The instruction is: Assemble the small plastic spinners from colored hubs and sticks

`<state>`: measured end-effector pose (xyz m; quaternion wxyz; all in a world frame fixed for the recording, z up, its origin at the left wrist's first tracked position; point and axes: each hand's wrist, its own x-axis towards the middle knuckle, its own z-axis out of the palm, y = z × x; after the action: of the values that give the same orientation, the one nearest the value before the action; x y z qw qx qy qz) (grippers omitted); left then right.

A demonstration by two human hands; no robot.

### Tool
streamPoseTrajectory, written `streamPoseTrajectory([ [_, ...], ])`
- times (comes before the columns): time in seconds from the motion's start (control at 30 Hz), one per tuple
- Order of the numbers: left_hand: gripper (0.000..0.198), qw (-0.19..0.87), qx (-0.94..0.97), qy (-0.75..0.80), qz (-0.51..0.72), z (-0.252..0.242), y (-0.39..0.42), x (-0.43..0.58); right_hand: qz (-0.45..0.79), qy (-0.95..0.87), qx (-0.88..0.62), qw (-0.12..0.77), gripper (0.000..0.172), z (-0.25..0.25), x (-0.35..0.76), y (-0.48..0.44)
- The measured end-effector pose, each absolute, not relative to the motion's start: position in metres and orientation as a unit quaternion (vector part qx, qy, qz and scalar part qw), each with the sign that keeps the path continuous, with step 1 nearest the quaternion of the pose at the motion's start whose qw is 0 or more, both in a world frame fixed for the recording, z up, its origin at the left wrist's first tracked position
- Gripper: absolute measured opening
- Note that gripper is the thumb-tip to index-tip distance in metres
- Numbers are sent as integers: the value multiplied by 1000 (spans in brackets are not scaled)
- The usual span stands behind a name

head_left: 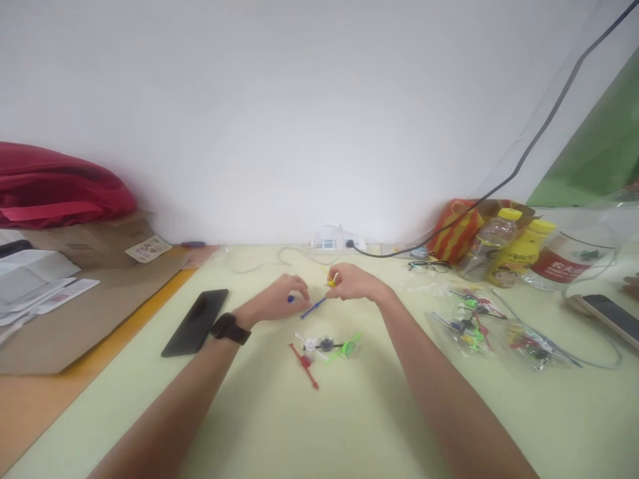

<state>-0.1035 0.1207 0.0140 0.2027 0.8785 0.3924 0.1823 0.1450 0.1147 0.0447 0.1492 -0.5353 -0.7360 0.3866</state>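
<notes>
My left hand (277, 298) is low over the table, thumb and fingertips curved and apart. A small round blue piece (290, 299) shows beneath its fingers; whether they touch it I cannot tell. My right hand (355, 283) is closed in a pinch, with a small yellow plastic piece (330, 283) at its fingertips. Between the hands a thin blue plastic rod (313, 308) lies slanted, its upper end close to the right fingertips. Nearer to me are a red rod piece (304, 366), a white piece (310, 343), a dark round piece (327, 344) and a green piece (349, 348).
Left of my wrist lies a black phone (196, 322), with cardboard (100, 299) beyond. At right are several bagged plastic parts (469, 322), glasses (428, 266), a yellow bottle (522, 256) and another phone (612, 316). A power strip (329, 241) with a black cable stands by the wall.
</notes>
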Motion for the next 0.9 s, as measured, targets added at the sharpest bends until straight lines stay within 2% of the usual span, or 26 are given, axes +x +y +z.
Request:
streamPoseTrajectory([
  [0.1,33,209,854,415,234,24,121,-103,473,-709,-479,212,32,47,142,110],
  [0.2,33,268,832,400,277,39,116,-98,566,-658,-411,280,24,48,134,106],
  [0.3,35,340,799,376,323,48,112,-92,596,-625,-380,333,21,46,124,105],
  [0.47,27,358,740,402,404,48,113,-90,651,-542,-331,416,22,41,110,110],
  [0.63,29,382,728,391,413,48,114,-89,658,-480,-325,481,24,36,101,116],
  [0.77,35,369,708,413,439,48,115,-86,669,-470,-313,483,21,36,97,114],
  [0.9,38,365,693,440,440,47,116,-84,570,-579,-359,460,18,37,95,108],
])
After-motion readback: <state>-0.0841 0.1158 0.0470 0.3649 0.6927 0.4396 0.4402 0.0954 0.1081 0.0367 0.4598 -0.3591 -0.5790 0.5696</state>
